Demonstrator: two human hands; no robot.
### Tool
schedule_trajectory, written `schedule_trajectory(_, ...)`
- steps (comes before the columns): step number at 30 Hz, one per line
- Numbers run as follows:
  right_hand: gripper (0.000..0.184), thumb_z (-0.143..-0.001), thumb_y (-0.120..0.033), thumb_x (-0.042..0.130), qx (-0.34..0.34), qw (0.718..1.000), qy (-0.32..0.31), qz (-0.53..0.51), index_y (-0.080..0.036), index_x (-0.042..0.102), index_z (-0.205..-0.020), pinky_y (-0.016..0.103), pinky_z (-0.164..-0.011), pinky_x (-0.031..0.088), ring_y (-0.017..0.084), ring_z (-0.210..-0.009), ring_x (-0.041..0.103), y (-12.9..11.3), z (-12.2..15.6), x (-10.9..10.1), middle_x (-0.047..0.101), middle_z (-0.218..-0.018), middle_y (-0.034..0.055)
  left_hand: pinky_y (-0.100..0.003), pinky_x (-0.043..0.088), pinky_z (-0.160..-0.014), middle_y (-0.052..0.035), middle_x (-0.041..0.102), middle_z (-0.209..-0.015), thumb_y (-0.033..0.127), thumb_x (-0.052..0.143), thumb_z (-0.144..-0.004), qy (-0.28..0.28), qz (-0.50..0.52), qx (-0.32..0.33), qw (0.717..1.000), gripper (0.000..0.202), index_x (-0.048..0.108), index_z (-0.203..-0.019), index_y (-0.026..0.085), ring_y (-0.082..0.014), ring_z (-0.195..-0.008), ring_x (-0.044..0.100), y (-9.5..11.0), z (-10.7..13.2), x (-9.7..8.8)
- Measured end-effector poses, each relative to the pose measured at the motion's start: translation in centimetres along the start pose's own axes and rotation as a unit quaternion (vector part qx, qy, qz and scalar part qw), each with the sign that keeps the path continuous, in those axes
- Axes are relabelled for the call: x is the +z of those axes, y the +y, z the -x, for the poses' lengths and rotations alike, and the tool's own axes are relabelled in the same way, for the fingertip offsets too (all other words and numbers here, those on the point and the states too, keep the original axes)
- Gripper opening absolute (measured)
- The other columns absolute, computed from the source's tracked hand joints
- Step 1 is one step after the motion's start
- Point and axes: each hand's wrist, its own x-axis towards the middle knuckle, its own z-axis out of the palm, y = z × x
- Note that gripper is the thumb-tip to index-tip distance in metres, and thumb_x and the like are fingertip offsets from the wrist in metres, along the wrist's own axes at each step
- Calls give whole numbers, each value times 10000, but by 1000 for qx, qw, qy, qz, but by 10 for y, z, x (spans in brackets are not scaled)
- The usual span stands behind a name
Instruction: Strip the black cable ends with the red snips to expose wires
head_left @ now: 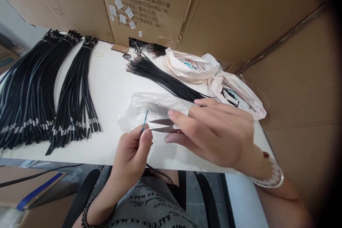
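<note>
My left hand (132,153) is closed in a pinch on a black cable whose thin blue wire end (145,120) sticks up above the fingertips; the cable hangs down below the table edge. My right hand (213,133) holds small metal snips (162,126), their blades pointing left toward the blue wire. Both hands hover over the front of the white table (112,85), just in front of a clear plastic bag (149,108).
Bundles of black cables (40,92) lie on the table's left. A loose fan of black cables (160,76) lies behind the bag. White plastic bags (213,74) sit at the right. Cardboard boxes (213,10) wall the back and right.
</note>
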Motion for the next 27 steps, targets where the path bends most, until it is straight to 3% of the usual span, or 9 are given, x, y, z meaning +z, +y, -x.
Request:
schedule_trajectory(3, 113, -898, -273, 655, -76, 994, 31, 67, -200, 713, -961, 273, -544, 497, 101, -513, 543, 1, -12, -4, 664, -668, -21, -222, 218, -410, 35, 332, -470, 525, 472, -938, 4, -11, -4, 1000, 501, 418, -571, 187, -73, -437, 266, 5, 1, 0)
schedule_trajectory(5, 75, -882, -256, 666, -68, 995, 35, 60, -250, 728, -840, 247, -506, 471, 71, -473, 500, 1, -20, -9, 644, -620, -49, -223, 223, -405, 25, 369, -464, 550, 504, -912, 10, -4, -15, 1000, 502, 466, -571, 184, -78, -433, 285, 8, 2, 0)
schedule_trajectory(9, 237, -856, -251, 669, -16, 999, -21, -21, -293, 695, -624, 205, -400, 379, 35, -390, 406, 1, -37, -17, 536, -465, -84, -214, 236, -406, 9, 413, -449, 537, 589, -864, 34, -12, -22, 999, 476, 558, -558, 173, -85, -434, 310, 12, 3, 1)
schedule_trajectory(17, 243, -825, -213, 649, -26, 998, -48, -11, -297, 704, -603, 186, -363, 354, 30, -368, 367, 0, -43, -18, 541, -441, -88, -185, 243, -404, 21, 407, -455, 347, 542, -901, 16, -74, 9, 997, 336, 601, -618, 176, -80, -440, 305, 16, 3, 1)
schedule_trajectory(24, 247, -839, -243, 650, 18, 995, -81, -61, -296, 683, -601, 195, -368, 362, 34, -368, 354, 2, -43, -20, 505, -435, -82, -180, 245, -403, 20, 414, -448, 351, 543, -900, 18, -88, 10, 996, 350, 577, -596, 180, -79, -437, 316, 17, 1, 4)
schedule_trajectory(27, 245, -844, -255, 668, 7, 997, -61, -55, -283, 685, -601, 201, -376, 355, 29, -371, 359, 1, -40, -18, 487, -422, -84, -182, 248, -400, 18, 421, -447, 367, 538, -902, 16, -88, 14, 996, 363, 578, -594, 178, -79, -432, 320, 17, 1, 4)
